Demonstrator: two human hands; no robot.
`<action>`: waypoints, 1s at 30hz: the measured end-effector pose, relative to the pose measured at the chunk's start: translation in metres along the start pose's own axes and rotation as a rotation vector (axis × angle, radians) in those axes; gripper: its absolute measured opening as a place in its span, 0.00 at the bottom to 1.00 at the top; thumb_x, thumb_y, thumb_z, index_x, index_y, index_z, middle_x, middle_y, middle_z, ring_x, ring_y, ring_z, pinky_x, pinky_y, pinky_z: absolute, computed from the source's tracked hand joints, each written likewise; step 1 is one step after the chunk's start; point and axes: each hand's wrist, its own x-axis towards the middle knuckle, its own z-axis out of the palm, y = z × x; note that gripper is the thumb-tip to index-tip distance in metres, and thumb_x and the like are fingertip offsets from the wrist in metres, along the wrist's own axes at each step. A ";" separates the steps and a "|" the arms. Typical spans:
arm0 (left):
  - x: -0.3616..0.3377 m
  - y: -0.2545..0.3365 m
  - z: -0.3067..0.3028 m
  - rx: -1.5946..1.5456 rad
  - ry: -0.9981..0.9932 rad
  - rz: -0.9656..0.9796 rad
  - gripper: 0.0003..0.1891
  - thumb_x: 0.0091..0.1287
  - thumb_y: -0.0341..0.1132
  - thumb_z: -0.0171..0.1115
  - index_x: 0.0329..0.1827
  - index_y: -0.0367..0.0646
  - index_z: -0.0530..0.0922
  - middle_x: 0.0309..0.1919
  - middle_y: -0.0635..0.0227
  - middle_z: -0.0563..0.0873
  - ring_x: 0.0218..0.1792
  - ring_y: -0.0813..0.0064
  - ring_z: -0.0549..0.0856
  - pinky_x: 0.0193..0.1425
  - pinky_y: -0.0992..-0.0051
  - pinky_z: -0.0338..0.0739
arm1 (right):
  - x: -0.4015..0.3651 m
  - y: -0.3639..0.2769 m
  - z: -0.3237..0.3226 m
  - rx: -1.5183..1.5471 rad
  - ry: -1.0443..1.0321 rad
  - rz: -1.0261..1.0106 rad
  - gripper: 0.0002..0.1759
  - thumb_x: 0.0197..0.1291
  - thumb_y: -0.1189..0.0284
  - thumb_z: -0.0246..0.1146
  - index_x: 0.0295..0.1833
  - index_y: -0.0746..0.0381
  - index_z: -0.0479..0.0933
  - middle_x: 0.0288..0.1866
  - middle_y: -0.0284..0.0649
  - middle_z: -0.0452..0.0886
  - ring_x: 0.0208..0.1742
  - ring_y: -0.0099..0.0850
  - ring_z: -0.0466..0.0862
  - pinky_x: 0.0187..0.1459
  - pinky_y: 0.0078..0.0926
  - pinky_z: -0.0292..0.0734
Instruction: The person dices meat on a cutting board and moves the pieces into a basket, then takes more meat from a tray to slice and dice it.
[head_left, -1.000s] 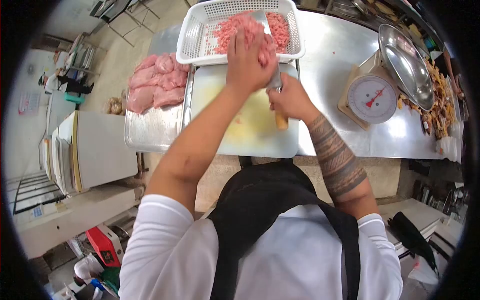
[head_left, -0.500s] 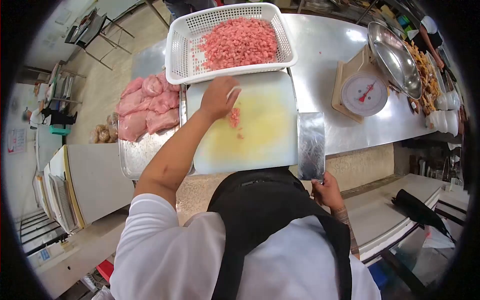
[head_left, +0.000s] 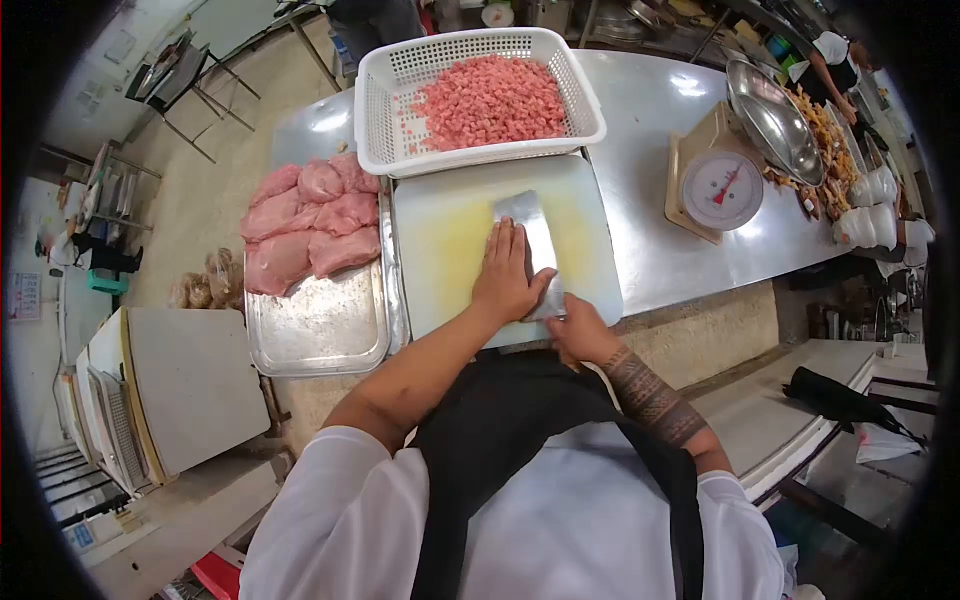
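A cleaver [head_left: 541,250] with a wide metal blade is over the white cutting board [head_left: 440,205]. Its handle is wrapped by my right hand [head_left: 582,330] near the board's front edge. My left hand [head_left: 508,272] rests against the blade, its fingers stretched out along the left side and the thumb lying across the metal. The small meat pieces that were on the board are out of sight; the hand and blade cover part of it. Beyond the board, a white perforated basket [head_left: 385,90] holds a heap of diced pink meat [head_left: 495,100].
Left of the board, a metal tray [head_left: 320,325] bears large raw meat pieces [head_left: 315,220]. A dial scale [head_left: 720,190] with a steel pan [head_left: 772,120] stands right on the steel table [head_left: 640,220]. Yellowish food [head_left: 825,140] is piled farther right, near another person [head_left: 835,75].
My right hand has brought the cleaver from the board's right side onto the board. My left hand has come back from near the basket to the blade. The view has shifted slightly.
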 end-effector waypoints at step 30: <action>0.147 -0.051 -0.081 0.092 0.405 0.234 0.16 0.72 0.36 0.70 0.59 0.41 0.85 0.63 0.50 0.86 0.67 0.46 0.82 0.76 0.52 0.73 | -0.095 0.025 -0.130 0.321 0.338 0.037 0.11 0.73 0.75 0.64 0.57 0.68 0.78 0.35 0.39 0.84 0.27 0.26 0.85 0.32 0.31 0.85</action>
